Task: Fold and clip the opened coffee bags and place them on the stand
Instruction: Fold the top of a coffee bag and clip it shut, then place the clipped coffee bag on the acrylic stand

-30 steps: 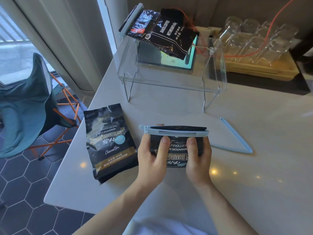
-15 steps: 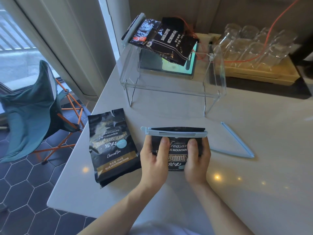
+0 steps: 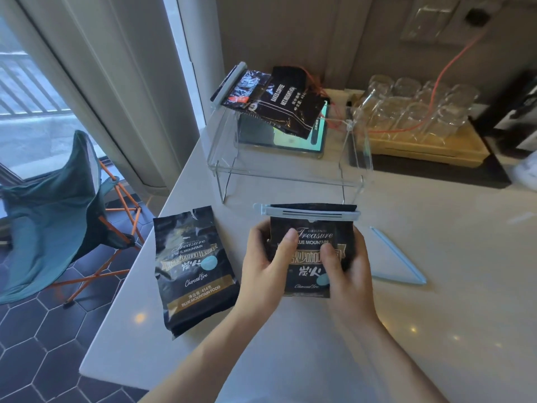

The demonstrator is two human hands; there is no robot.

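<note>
Left hand [image 3: 263, 270]: fingers curled round the left edge of the clipped bag [image 3: 312, 257], thumb laid across its front.
Right hand [image 3: 347, 270]: gripping the bag's right edge the same way, thumb on the print.
Clipped bag: held between both hands, front side facing up.
Bag clip [image 3: 306, 212]: just beyond the fingertips, shut across the folded top.
Second bag [image 3: 193, 271]: lying flat left of the left hand, top open, no clip.
Spare clip [image 3: 398, 258]: right of the right hand, lying open on the counter [image 3: 436, 330].
Stand [image 3: 290, 158]: clear acrylic, farther off past the clip; two clipped bags [image 3: 276, 103] rest on its top.
</note>
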